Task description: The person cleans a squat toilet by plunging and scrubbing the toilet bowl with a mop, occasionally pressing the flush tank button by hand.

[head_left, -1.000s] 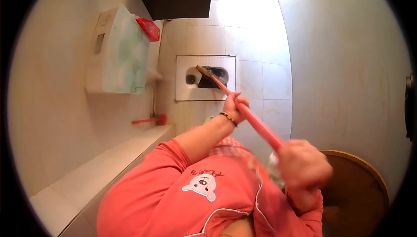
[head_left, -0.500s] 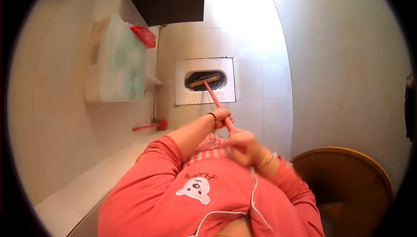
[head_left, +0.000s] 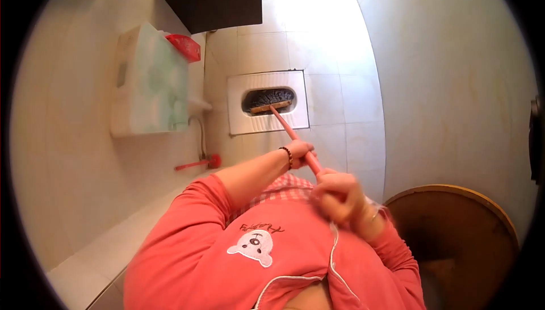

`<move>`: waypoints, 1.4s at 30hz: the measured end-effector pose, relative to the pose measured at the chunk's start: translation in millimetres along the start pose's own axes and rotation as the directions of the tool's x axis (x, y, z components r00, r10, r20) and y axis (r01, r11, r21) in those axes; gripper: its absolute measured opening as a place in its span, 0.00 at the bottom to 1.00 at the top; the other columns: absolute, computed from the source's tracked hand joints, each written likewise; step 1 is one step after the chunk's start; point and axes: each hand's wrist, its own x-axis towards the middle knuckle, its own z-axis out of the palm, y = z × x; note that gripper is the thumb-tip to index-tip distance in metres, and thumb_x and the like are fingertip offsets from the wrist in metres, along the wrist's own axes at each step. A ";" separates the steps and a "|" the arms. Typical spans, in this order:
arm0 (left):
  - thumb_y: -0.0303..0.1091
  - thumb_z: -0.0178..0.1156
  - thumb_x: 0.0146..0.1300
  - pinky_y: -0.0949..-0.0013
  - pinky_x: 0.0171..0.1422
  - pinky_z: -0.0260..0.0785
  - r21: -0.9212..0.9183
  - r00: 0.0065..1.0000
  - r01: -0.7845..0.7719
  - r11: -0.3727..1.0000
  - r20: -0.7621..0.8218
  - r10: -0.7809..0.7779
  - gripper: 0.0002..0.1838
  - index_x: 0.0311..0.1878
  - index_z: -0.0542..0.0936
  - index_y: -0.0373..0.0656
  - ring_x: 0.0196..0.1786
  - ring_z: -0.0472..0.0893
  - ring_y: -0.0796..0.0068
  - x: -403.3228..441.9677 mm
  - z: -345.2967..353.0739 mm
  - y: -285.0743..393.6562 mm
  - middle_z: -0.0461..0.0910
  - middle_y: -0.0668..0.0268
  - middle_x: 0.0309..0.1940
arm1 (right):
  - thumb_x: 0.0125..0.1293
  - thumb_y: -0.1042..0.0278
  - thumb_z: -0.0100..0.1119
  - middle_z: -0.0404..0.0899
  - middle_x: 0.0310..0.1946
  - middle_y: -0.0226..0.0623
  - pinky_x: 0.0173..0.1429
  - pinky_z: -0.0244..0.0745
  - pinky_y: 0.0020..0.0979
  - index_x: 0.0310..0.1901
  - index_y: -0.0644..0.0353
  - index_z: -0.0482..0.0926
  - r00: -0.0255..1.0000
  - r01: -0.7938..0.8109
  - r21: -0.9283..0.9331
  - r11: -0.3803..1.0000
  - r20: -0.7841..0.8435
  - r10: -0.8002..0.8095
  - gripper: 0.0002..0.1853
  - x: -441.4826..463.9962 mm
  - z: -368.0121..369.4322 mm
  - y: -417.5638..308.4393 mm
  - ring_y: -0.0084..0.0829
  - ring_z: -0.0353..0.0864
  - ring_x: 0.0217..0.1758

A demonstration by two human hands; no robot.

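My left hand (head_left: 299, 154), with a beaded bracelet at the wrist, is wrapped round the pink handle of a mop (head_left: 285, 124). Higher up the handle, close to my chest, my right hand (head_left: 339, 195) is closed on it too, slightly blurred. The mop's wooden crossbar (head_left: 271, 107) and dark strands (head_left: 271, 95) are down in the bowl of a white squat toilet (head_left: 238, 124) set in the floor. The handle slants from the bowl up towards my right side. How wet the strands are, I cannot tell.
A pale plastic cistern (head_left: 150, 83) hangs on the left wall, with a red packet (head_left: 184, 47) by it. Below lies a red brush-like tool (head_left: 210, 162). A dark cabinet (head_left: 218, 3) stands ahead. At right is a round brown wooden thing (head_left: 460, 236).
Both hands have shifted a little right in the view with the handle. The crossbar has turned more level and now sits nearer the bowl's close edge.
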 end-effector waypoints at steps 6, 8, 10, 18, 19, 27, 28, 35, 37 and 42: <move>0.25 0.50 0.61 0.60 0.36 0.78 -0.082 0.995 0.068 0.994 -0.060 -0.073 0.13 0.48 0.64 0.34 0.33 0.79 0.63 37.5 -14.4 -3.1 0.75 0.56 0.31 | 0.42 0.82 0.48 0.69 0.16 0.34 0.30 0.64 0.31 0.25 0.61 0.77 0.999 -0.040 -0.090 0.995 -0.002 0.040 0.09 -0.5 7.6 34.5 0.34 0.66 0.23; 0.26 0.51 0.60 0.59 0.35 0.78 -0.080 0.996 0.051 0.996 -0.073 -0.057 0.13 0.47 0.65 0.33 0.33 0.79 0.62 16.4 -3.1 -5.1 0.75 0.56 0.31 | 0.40 0.83 0.47 0.68 0.16 0.33 0.29 0.64 0.30 0.24 0.62 0.77 0.998 0.063 -0.118 0.991 0.025 -0.061 0.10 -3.2 -4.2 13.4 0.33 0.66 0.23; 0.26 0.55 0.59 0.64 0.36 0.77 -0.050 0.999 0.005 0.999 0.040 -0.003 0.13 0.43 0.65 0.30 0.31 0.77 0.64 -28.4 9.9 -8.8 0.72 0.57 0.29 | 0.41 0.84 0.47 0.68 0.16 0.34 0.29 0.64 0.28 0.24 0.63 0.77 1.000 -0.004 -0.051 0.999 -0.001 0.004 0.10 -7.1 -6.9 -19.3 0.33 0.67 0.23; 0.26 0.52 0.61 0.67 0.26 0.75 -0.528 0.997 -0.029 0.849 -0.072 -0.011 0.12 0.44 0.63 0.35 0.25 0.75 0.66 90.7 -36.2 1.3 0.72 0.56 0.31 | 0.40 0.85 0.46 0.68 0.16 0.35 0.29 0.64 0.29 0.23 0.64 0.76 0.995 -0.024 -0.022 0.999 -0.101 0.022 0.10 3.6 1.7 17.5 0.32 0.66 0.22; 0.23 0.52 0.58 0.72 0.21 0.70 -0.510 0.998 -0.053 0.858 -0.044 0.036 0.10 0.39 0.62 0.36 0.19 0.71 0.70 85.4 -31.7 3.8 0.69 0.60 0.26 | 0.39 0.86 0.46 0.67 0.15 0.35 0.28 0.63 0.29 0.23 0.64 0.76 0.994 0.058 -0.018 0.998 -0.090 -0.060 0.10 9.9 -5.4 3.3 0.32 0.65 0.20; 0.19 0.52 0.53 0.81 0.20 0.66 -0.824 0.954 0.011 0.566 0.179 0.241 0.11 0.27 0.59 0.41 0.18 0.66 0.79 -64.1 -4.1 59.1 0.63 0.68 0.18 | 0.37 0.80 0.55 0.64 0.11 0.32 0.26 0.61 0.31 0.16 0.61 0.75 0.819 0.474 0.290 0.831 0.201 -0.537 0.02 45.2 -38.1 -83.8 0.30 0.66 0.15; 0.18 0.51 0.53 0.81 0.21 0.67 -0.798 0.943 -0.023 0.602 0.183 0.278 0.11 0.25 0.60 0.42 0.17 0.65 0.80 -64.5 -13.4 66.4 0.62 0.70 0.16 | 0.37 0.80 0.55 0.64 0.11 0.32 0.26 0.61 0.31 0.16 0.61 0.75 0.817 0.475 0.289 0.831 0.206 -0.538 0.02 51.1 -38.0 -80.9 0.30 0.66 0.15; 0.25 0.46 0.58 0.78 0.19 0.66 -0.853 0.954 -0.104 0.511 0.061 0.295 0.06 0.29 0.59 0.42 0.15 0.65 0.78 82.1 -117.9 105.8 0.62 0.67 0.15 | 0.42 0.87 0.45 0.70 0.22 0.36 0.50 0.69 0.36 0.23 0.66 0.72 0.980 0.147 -0.007 0.989 0.135 -0.145 0.07 91.9 -16.7 33.2 0.36 0.70 0.29; 0.26 0.46 0.59 0.71 0.21 0.67 -0.799 0.964 -0.169 0.577 -0.011 0.267 0.05 0.32 0.60 0.41 0.16 0.67 0.72 103.2 -94.5 122.4 0.64 0.65 0.15 | 0.44 0.87 0.42 0.70 0.22 0.34 0.47 0.68 0.32 0.22 0.66 0.71 0.991 0.124 0.046 0.991 -0.044 -0.122 0.08 90.7 -38.3 51.3 0.29 0.68 0.29; 0.26 0.45 0.60 0.66 0.24 0.69 -0.258 0.980 -0.195 0.946 -0.010 0.199 0.05 0.36 0.60 0.38 0.21 0.70 0.66 155.3 -21.5 127.7 0.68 0.60 0.22 | 0.45 0.85 0.40 0.68 0.21 0.33 0.30 0.60 0.22 0.22 0.68 0.69 0.978 0.037 0.000 0.999 -0.208 -0.036 0.06 61.2 -85.1 44.1 0.23 0.63 0.25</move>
